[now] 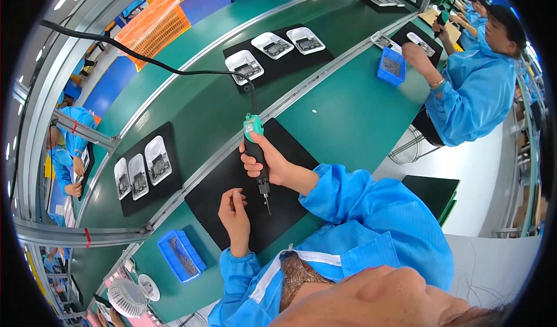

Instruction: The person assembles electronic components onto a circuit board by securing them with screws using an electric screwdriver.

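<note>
My right hand (268, 163) grips an electric screwdriver (253, 124) with a green top and a black body. Its bit points down toward me, above a black mat (204, 192) on the green bench. A black cable rises from the tool's top and runs off to the upper left. My left hand (234, 217) is held over the mat, left of the bit and apart from it. Its fingers are curled together, and whatever may be between them is hidden. Left of that hand stands a blue bin (201, 265) of small metal screws.
Along the green conveyor (200, 107) lie black mats bearing white trays (155, 147) with circuit boards. A metal rail (217, 156) separates it from my bench. A white fan (127, 298) stands at lower left. One co-worker (473, 92) works at the right beside another blue bin (384, 77).
</note>
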Tool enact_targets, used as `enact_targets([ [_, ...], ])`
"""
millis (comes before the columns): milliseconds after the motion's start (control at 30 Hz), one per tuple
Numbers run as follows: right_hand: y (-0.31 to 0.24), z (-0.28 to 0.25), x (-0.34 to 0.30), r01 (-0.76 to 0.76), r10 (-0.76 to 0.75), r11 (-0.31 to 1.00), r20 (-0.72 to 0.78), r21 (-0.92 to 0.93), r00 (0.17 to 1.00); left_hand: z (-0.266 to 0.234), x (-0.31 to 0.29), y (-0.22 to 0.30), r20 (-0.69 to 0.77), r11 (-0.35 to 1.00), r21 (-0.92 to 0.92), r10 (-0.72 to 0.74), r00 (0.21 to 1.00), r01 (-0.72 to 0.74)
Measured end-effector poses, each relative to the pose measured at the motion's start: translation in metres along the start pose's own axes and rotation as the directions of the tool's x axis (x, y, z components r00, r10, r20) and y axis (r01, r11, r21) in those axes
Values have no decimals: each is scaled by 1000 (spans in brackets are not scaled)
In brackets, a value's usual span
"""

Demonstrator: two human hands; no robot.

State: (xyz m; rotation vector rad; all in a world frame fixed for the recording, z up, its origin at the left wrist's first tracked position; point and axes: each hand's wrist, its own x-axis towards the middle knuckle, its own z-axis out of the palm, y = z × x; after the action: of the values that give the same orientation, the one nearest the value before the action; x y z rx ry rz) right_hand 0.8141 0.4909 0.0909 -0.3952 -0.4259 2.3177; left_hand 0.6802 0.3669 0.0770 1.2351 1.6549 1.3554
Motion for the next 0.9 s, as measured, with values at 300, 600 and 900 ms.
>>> enact_targets([
  [300,-1,3,0,-11,10,999,32,49,999,5,3,-3,-45,1000,-17,13,999,-14],
  [600,-23,3,-13,48,-50,998,51,44,997,5,7,-9,-87,1000,-20,-2,996,0],
  [900,-57,-23,-28,75,-76,997,-17,-7,997,18,8,0,-96,1000,1,-6,995,6],
])
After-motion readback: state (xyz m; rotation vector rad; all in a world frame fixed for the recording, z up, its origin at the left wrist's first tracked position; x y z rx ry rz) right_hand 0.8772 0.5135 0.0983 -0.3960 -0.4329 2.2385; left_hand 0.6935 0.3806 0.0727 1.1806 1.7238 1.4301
